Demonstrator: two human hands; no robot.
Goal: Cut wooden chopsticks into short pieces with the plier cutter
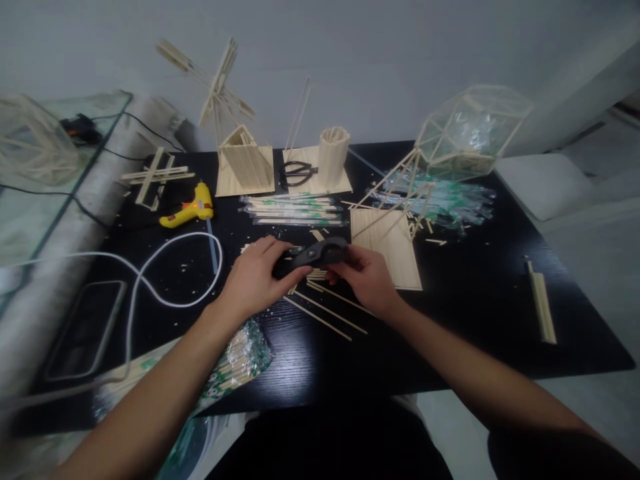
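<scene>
Both hands are over the middle of the black table, at the two ends of a black hand tool (pixel 311 255) with round metal screws or pivots; its exact kind is unclear. My left hand (pixel 257 277) is closed round the tool's left end, thumb along its near side. At the other end, my right hand (pixel 370 277) has its fingers pinched against the tool. Below lie several thin wooden sticks (pixel 327 315), partly hidden by the hands. Just beyond my right hand, a flat wooden stick panel (pixel 390 247) bears thin upright sticks.
A yellow glue gun (pixel 193 207) and a looped white cable (pixel 175 305) lie left. Behind stand a square stick tower (pixel 245 163), a round one (pixel 333 157) and black glasses (pixel 299 173). Bagged sticks (pixel 295 209) lie mid-table. A polyhedral stick frame (pixel 470 133) leans back right.
</scene>
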